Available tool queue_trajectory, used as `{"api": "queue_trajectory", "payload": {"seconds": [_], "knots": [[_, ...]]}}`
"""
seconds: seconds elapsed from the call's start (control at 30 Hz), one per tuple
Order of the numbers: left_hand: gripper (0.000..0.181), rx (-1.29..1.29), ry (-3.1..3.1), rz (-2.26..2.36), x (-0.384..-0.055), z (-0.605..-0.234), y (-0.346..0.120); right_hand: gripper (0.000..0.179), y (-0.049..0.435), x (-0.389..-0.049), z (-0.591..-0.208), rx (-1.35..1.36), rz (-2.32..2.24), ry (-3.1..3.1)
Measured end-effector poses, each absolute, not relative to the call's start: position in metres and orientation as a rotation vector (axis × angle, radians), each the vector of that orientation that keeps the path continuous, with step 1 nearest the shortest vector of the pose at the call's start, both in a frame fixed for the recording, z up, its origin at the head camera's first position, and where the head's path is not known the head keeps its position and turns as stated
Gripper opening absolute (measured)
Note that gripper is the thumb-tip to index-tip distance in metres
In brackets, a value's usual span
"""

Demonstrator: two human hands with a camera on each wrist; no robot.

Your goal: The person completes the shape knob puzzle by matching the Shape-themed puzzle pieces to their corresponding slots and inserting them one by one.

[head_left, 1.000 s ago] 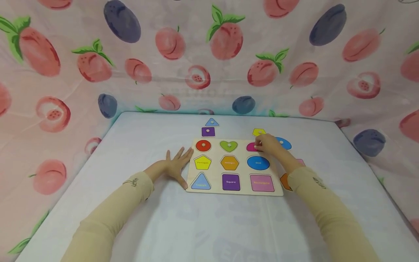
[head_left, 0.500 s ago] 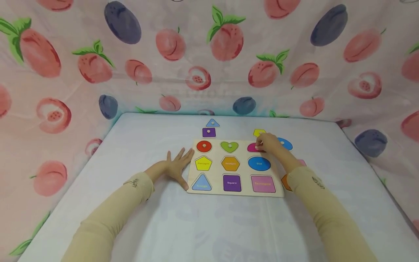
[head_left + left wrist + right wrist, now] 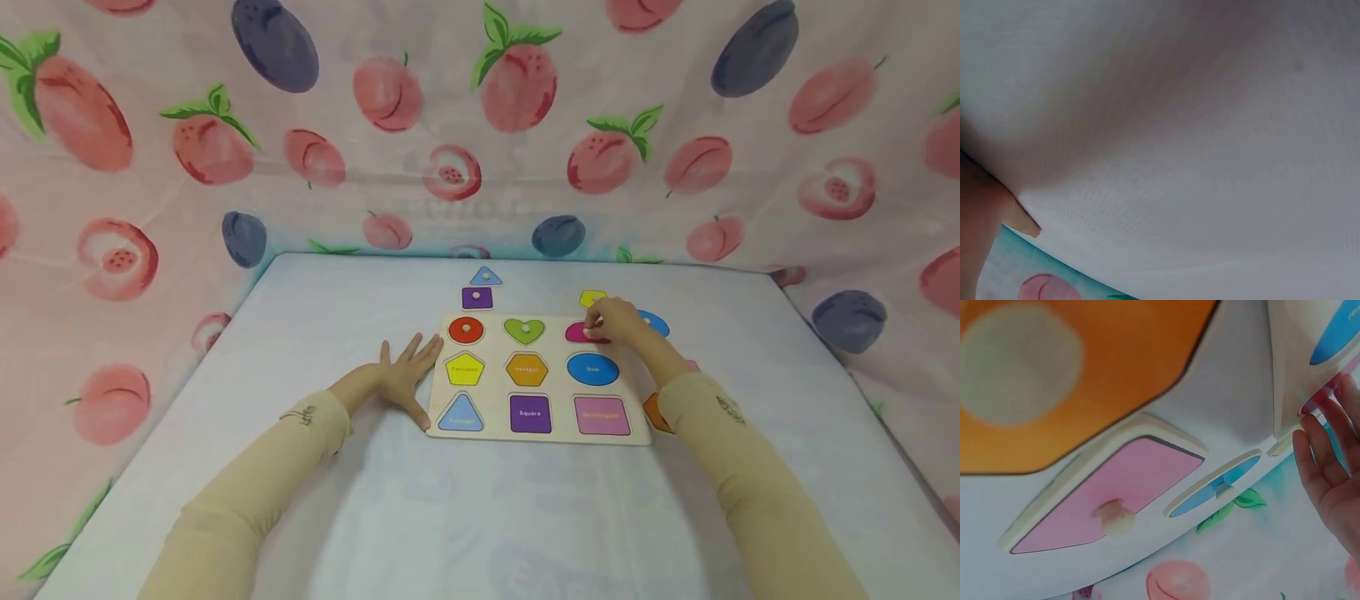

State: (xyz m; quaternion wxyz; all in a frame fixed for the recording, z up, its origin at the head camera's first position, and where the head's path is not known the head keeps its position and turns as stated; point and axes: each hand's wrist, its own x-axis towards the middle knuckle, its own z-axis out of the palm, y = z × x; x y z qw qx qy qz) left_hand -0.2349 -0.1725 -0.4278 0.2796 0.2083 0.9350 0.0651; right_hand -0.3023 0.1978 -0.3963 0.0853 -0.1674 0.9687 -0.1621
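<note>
A wooden shape-puzzle board (image 3: 557, 369) lies flat on the table in the head view. My left hand (image 3: 401, 377), fingers spread, rests at its left edge. At the board's top right, my right hand (image 3: 618, 321) pinches the knob of a magenta puzzle piece (image 3: 576, 335) that lies at the corner slot; the hand hides part of it. A red circle piece (image 3: 466, 338) and a green heart piece (image 3: 523, 338) with knobs sit in the same top row. Printed shapes fill the lower two rows. In the right wrist view, the fingers (image 3: 1317, 450) reach the magenta piece.
Behind the board lie a blue triangle piece (image 3: 476, 281), a purple square piece (image 3: 468, 302) and a yellow pentagon piece (image 3: 589, 297). To the right are a blue oval (image 3: 656, 323), a pink rectangle (image 3: 1147, 465) and an orange hexagon (image 3: 1129, 369). A fruit-print cloth (image 3: 510, 183) hangs around the table.
The head view has shifted slightly. Both hands keep their places, the right one still at the magenta piece.
</note>
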Motion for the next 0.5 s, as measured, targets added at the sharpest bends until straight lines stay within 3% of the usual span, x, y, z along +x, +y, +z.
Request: {"api": "queue_trajectory", "payload": {"seconds": [0.5], "knots": [[0.136, 0.561, 2.500, 0.205, -0.234, -0.426, -0.174, 0.028, 0.220, -0.312, -0.393, -0.515, -0.766, 2.691]]}}
